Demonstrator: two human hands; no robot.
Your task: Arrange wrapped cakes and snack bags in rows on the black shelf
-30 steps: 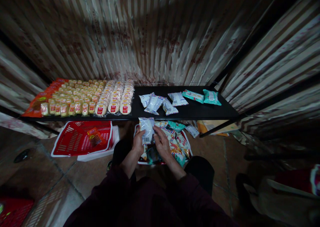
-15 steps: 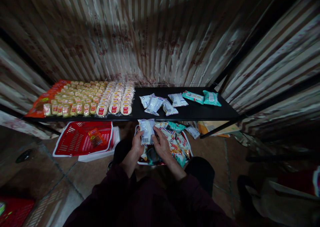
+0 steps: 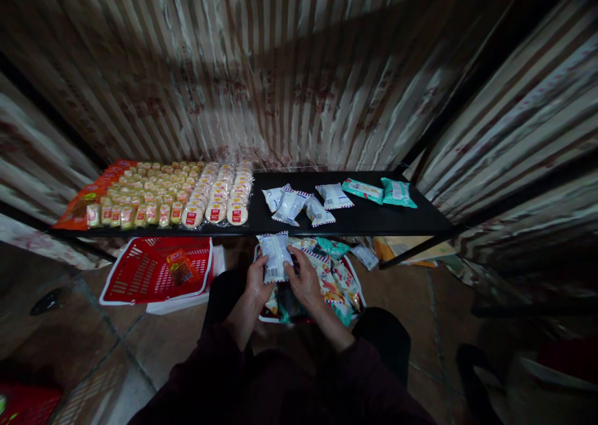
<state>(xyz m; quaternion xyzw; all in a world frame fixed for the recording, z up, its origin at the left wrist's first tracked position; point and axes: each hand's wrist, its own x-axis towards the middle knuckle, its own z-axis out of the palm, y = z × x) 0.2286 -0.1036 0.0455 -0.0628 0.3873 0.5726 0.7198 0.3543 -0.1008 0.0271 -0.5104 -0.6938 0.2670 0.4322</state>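
Note:
Between my two hands is a white snack packet (image 3: 275, 253) with a striped edge, its printed back and barcode facing up. My left hand (image 3: 256, 283) grips its left side, and my right hand (image 3: 304, 280) closes on its right side. Both hands are in front of the shelf edge, over a basket (image 3: 361, 291) filled with white and teal packets, part of it hidden by my hands. On the black shelf (image 3: 374, 222) lie several similar white packets (image 3: 290, 207). Two teal packets (image 3: 398, 192) lie to their right.
Rows of small wrapped cakes (image 3: 144, 194), round wrapped biscuits (image 3: 217, 197) and orange packets (image 3: 93, 194) cover the shelf's left part. Below, a red basket (image 3: 140, 275) holds one orange packet (image 3: 181, 267). A shelf leg (image 3: 404, 253) slants at the right. Striped sheeting (image 3: 289, 101) hangs behind.
The camera view has shifted slightly, so the shelf appears a little lower. Both hands still hold the white packet, which is tilted slightly more than before.

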